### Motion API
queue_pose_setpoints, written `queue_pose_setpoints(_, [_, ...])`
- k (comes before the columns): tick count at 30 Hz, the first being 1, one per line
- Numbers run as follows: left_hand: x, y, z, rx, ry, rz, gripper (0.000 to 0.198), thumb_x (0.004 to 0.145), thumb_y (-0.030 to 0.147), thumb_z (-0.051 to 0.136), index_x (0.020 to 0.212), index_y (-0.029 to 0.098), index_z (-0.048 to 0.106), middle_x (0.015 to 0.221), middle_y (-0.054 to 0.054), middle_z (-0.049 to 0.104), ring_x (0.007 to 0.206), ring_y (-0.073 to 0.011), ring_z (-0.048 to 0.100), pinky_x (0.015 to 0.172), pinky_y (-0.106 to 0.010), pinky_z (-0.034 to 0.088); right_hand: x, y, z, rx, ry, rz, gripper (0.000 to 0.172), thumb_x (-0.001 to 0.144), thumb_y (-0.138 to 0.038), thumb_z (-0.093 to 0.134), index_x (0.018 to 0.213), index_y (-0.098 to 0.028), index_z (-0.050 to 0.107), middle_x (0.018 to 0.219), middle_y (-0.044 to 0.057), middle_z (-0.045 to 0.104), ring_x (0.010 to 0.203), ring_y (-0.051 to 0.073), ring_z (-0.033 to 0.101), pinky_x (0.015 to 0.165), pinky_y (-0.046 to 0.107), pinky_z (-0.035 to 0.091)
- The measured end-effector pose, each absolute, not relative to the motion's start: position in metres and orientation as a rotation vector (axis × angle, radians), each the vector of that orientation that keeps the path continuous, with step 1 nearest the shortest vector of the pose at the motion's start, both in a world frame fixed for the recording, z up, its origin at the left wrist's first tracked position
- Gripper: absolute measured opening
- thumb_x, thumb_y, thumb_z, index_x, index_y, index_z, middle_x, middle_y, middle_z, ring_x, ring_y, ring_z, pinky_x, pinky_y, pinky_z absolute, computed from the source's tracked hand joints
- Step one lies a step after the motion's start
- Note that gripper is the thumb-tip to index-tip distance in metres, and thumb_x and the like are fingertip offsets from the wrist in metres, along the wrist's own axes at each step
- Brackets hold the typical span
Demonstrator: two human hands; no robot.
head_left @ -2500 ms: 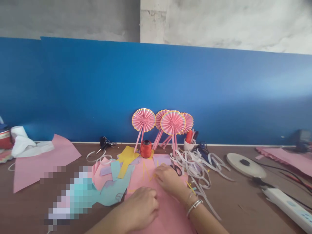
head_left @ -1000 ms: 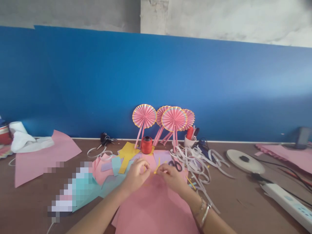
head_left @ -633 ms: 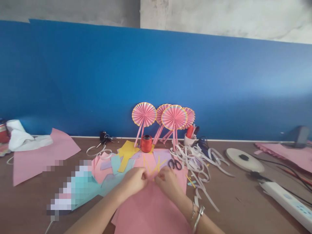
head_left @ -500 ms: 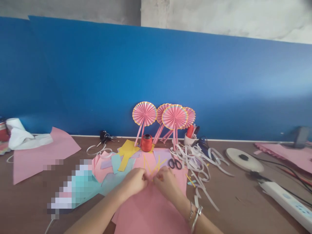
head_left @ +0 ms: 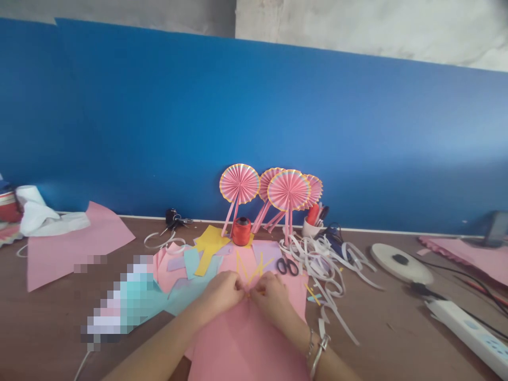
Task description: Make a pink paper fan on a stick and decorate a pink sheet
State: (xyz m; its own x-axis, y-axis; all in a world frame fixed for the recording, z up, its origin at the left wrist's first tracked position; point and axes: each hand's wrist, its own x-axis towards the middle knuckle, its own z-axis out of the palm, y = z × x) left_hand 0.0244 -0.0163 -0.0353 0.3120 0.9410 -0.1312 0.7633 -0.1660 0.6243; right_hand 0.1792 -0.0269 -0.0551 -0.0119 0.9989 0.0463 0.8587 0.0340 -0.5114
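My left hand (head_left: 227, 290) and my right hand (head_left: 273, 296) meet over a pink paper sheet (head_left: 246, 344), fingertips almost touching. Both are closed in a pinch. A bit of yellow paper strip (head_left: 260, 292) shows at my right fingertips; what my left fingers hold is hidden. Just beyond them, thin yellow strips (head_left: 260, 267) lie on pink paper. Black-handled scissors (head_left: 287, 266) rest beyond my right hand. A red thread spool (head_left: 241, 232) stands behind the strips, and yellow paper (head_left: 210, 243) and light blue paper (head_left: 191, 263) lie to its left.
Several pink pleated paper fans (head_left: 239, 183) lean against the blue partition (head_left: 198, 116). Curled white strips (head_left: 317, 259) spread at right, near a cup of tools (head_left: 310, 228). Farther right lie a round pale disc (head_left: 400, 263) and a power strip (head_left: 468, 330). Keys (head_left: 177, 219) sit at back left.
The view has shifted slightly, so the background sits a little to the right. My hands stay pinched together at nearly the same spot over the pink sheet.
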Motion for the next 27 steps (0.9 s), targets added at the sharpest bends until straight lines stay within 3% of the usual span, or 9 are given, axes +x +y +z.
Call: queue_pose_setpoints(27, [0.028, -0.0184, -0.0349, 2.034, 1.619, 0.293, 0.015, 0.074, 0.021, 0.05, 0.073, 0.019, 0.064, 0.078, -0.004, 0.07, 0.074, -0.0184, 0.062, 0.056, -0.025, 0.034, 0.1765, -0.0274, -0.0529, -1.905, -1.974, 0.495, 0.015, 0.071, -0.018, 0.055, 0.057, -0.016, 0.059, 0.08, 0.006, 0.063, 0.083, 0.02, 0.051, 0.066, 0.026, 0.029])
